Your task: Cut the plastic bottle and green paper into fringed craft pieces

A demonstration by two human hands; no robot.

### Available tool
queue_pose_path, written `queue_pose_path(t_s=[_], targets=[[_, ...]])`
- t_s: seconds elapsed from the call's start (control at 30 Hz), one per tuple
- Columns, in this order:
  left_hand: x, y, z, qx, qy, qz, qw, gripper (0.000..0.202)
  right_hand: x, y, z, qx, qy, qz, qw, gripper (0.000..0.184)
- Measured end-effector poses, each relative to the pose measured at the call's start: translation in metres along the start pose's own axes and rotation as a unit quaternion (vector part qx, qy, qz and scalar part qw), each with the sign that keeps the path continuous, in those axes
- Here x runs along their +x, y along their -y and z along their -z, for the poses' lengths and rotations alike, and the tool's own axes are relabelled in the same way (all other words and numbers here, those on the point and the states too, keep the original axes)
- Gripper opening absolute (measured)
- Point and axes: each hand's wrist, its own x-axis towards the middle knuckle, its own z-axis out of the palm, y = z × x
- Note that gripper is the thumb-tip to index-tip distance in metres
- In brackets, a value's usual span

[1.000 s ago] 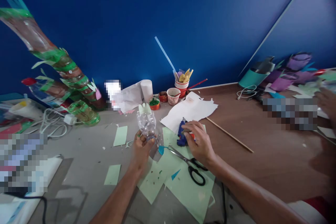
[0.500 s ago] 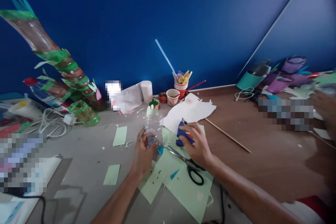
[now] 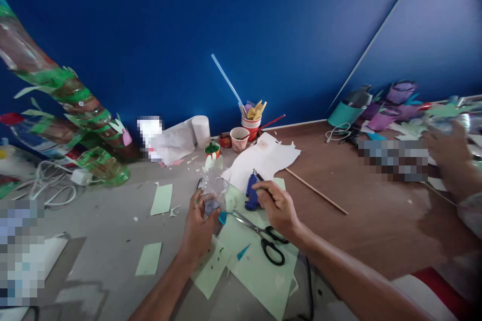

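My left hand (image 3: pixel 199 228) is closed around a cut clear plastic bottle (image 3: pixel 215 185) with pale paper petals at its far end. A small blue paper piece (image 3: pixel 223 217) sits by my left thumb. My right hand (image 3: pixel 277 205) hovers just right of a blue glue gun (image 3: pixel 251 192), its fingers half curled and apart, with nothing visible between them. The gun lies on the pale green paper (image 3: pixel 263 278), nozzle pointing away from me. Between my hands, scissors (image 3: pixel 259 230) with black handles rest on the same paper, close to a blue scrap (image 3: pixel 243 252).
Paint cups (image 3: pixel 239 139) and a cup of plastic cutlery (image 3: pixel 251 125) stand by the blue wall. A wooden stick (image 3: pixel 317 191) lies right of white paper (image 3: pixel 263 154). Far left rises a painted bottle trunk (image 3: pixel 86 105). At right, another person's hand (image 3: pixel 448 153) reaches over craft materials.
My right fingers have come off the glue gun, which now lies more fully in sight. The view has swung slightly right. My left hand keeps hold of the bottle.
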Motion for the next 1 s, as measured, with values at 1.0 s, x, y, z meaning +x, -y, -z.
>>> queue_pose_path(t_s=[1.0], targets=[[0.002, 0.008, 0.001, -0.002, 0.020, -0.023, 1.000, 0.063, 0.006, -0.001, -0.004, -0.028, -0.073, 0.031, 0.996, 0.034]])
